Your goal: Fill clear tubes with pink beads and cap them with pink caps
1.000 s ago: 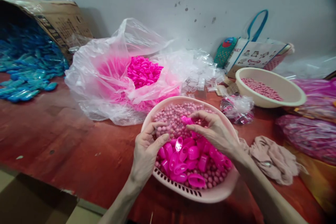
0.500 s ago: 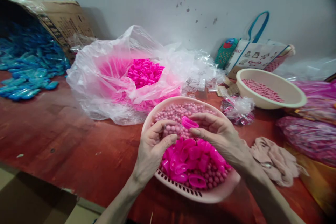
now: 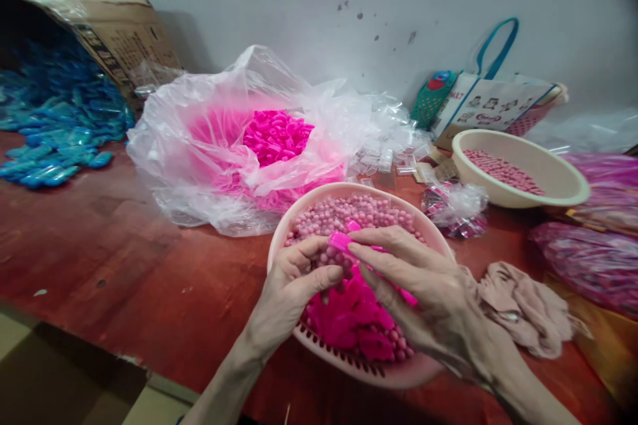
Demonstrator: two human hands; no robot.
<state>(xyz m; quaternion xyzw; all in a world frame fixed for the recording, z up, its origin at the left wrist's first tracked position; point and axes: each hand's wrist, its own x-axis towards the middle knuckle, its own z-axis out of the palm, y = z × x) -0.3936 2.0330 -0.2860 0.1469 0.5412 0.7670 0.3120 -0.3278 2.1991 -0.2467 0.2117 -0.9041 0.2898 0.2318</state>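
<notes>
My left hand (image 3: 294,279) is closed in a pinch on a small cluster of pink beads (image 3: 335,259) above the basket. Whether a clear casing surrounds the cluster, I cannot tell. At its upper end is a bright pink hollow plastic piece (image 3: 341,242), with the fingertips of my right hand (image 3: 413,279) on it. Motion slightly blurs that hand, and more bright pink shows beneath its fingers. Below both hands stands a pale pink basket (image 3: 339,353) with slots in its near side. Loose pink beads (image 3: 319,216) and a heap of bright pink plastic pieces (image 3: 343,312) fill it.
Behind the basket lies an open clear plastic bag (image 3: 169,139) of bright pink pieces. Blue pieces (image 3: 54,146) spill from a cardboard box (image 3: 124,33) at left. On the right are a cream bowl (image 3: 563,179) of beads, a crumpled cloth (image 3: 523,309) and purple bundles (image 3: 583,259).
My right hand has moved the bright pink piece left and onto the bead cluster, turning over the basket with its fingers reaching forward. My left hand has stayed nearly in place.
</notes>
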